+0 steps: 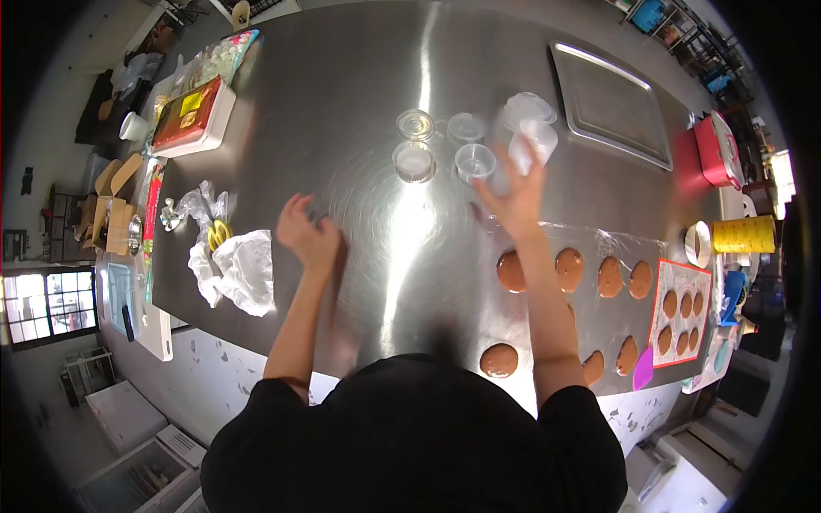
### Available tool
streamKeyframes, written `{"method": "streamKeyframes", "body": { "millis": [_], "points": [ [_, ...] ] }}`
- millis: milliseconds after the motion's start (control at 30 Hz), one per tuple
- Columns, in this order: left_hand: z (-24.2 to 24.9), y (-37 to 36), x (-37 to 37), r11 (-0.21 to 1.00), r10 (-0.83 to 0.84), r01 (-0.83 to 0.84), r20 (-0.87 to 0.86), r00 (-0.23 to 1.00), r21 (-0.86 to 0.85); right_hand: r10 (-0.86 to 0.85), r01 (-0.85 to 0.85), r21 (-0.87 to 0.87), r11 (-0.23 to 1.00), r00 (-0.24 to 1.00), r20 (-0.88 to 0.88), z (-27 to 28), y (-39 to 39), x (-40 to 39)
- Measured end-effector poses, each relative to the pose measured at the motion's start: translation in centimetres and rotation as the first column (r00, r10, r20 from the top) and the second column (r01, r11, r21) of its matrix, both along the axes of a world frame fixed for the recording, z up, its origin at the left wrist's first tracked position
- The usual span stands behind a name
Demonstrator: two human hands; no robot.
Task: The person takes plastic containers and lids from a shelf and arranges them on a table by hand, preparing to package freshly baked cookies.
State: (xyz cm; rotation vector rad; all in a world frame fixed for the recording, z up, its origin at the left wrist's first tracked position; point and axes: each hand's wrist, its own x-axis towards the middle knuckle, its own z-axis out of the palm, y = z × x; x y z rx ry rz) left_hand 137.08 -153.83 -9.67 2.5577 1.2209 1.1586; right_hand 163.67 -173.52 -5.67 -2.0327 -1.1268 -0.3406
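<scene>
My right hand (518,195) reaches out over the steel table, fingers spread. Its fingertips overlap the near side of a stack of clear plastic cups (538,134). Close to the thumb stands a single clear plastic cup (475,161). Farther left are another clear cup (414,162) and a round clear lid (416,125), with a second lid (466,128) beside it. Behind the cup stack lie more clear lids (528,109). Over the left part of the table, my left hand (308,237) is empty with its fingers apart, right of a crumpled white plastic bag (244,271).
Round brown discs (511,271) lie on a clear sheet at the right, near a red-edged mat (682,312) and a purple scraper (643,369). A metal tray (611,103) occupies the far right. Yellow-handled scissors (219,234) and a red-lidded box (190,115) sit left.
</scene>
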Motion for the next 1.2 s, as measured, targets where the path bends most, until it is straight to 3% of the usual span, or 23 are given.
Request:
{"method": "streamKeyframes", "body": {
  "millis": [67,167,200,267,300,367,400,433,467,500,567,633,700,800,867,1033,1100,1200],
  "points": [
    [-0.6,1.3,-4.9,0.994,0.092,-0.097,-0.106,0.99,-0.051,0.185,-0.174,-0.133,0.976,0.98,0.073,-0.3,2.8,-1.8],
    [-0.9,2.5,-11.2,0.901,0.329,-0.412,-0.405,0.853,-0.137,0.136,-0.099,-0.245,0.964,0.981,0.138,-1.9,6.6,-3.6],
    [-1.0,3.0,-12.9,0.902,0.33,-0.41,-0.4,0.855,-0.132,0.133,-0.097,-0.239,0.966,0.981,0.141,-2.9,7.3,-3.3],
    [-2.0,4.1,-16.0,0.84,0.366,-0.536,-0.638,0.678,-0.087,0.222,-0.144,-0.421,0.895,0.965,0.143,-4.6,8.6,-2.6],
    [-3.3,4.8,-17.5,0.837,0.372,-0.54,-0.634,0.679,-0.088,0.227,-0.147,-0.42,0.896,0.963,0.148,-4.3,8.8,-2.5],
    [-6.1,5.3,-19.8,0.849,0.103,-0.374,-0.578,0.81,-0.372,0.155,-0.141,-0.124,0.982,0.981,0.113,-3.3,8.9,-2.2],
    [-6.1,4.8,-19.4,0.854,0.086,-0.371,-0.606,0.791,-0.363,0.163,-0.148,-0.132,0.98,0.98,0.114,-2.4,8.6,-2.0],
    [-6.3,4.2,-18.5,0.849,0.083,-0.375,-0.605,0.792,-0.373,0.089,-0.091,0.027,0.995,0.994,0.055,-1.6,8.1,-1.7],
    [-6.6,3.5,-17.2,0.915,0.013,-0.257,-0.614,0.789,-0.31,0.022,-0.019,0.18,0.984,1.0,-0.016,-0.8,7.4,-1.4],
    [-6.8,2.6,-15.6,0.96,-0.056,-0.13,-0.627,0.777,-0.247,0.024,-0.021,0.166,0.986,1.0,-0.015,-0.2,6.5,-1.1],
    [-6.6,-1.1,-9.9,0.961,-0.236,0.108,-0.553,0.799,-0.253,-0.055,0.121,0.328,0.937,0.977,-0.204,0.8,4.9,-0.8],
    [-3.8,-4.2,-3.5,0.867,-0.477,0.181,-0.667,0.572,-0.465,-0.093,0.148,0.343,0.928,0.981,-0.171,1.8,3.4,-0.9],
    [-5.0,-5.8,2.2,0.845,-0.528,0.409,-0.423,0.736,-0.344,-0.143,0.185,0.362,0.914,0.98,-0.138,2.0,1.9,-1.3],
    [-4.3,-6.1,9.9,0.803,-0.59,0.442,-0.43,0.684,-0.399,-0.173,0.208,0.349,0.914,0.976,-0.13,1.7,-0.4,-1.7],
    [-5.6,-5.5,13.3,0.822,-0.567,0.502,-0.311,0.763,-0.267,-0.204,0.223,0.32,0.921,0.974,-0.095,1.9,-1.8,-2.3],
    [-5.7,-2.9,17.6,0.822,-0.569,0.498,-0.433,0.699,-0.275,-0.262,0.268,0.262,0.927,0.963,-0.056,1.8,-3.9,-3.3],
    [-5.8,-1.6,19.2,0.818,-0.574,0.496,-0.46,0.677,-0.29,-0.242,0.301,0.29,0.909,0.945,-0.221,1.7,-4.0,-3.8],
    [-5.8,0.2,22.0,0.839,-0.543,0.455,-0.528,0.653,-0.299,-0.221,0.295,0.319,0.901,0.943,-0.249,1.5,-3.7,-4.5]
  ]
}}
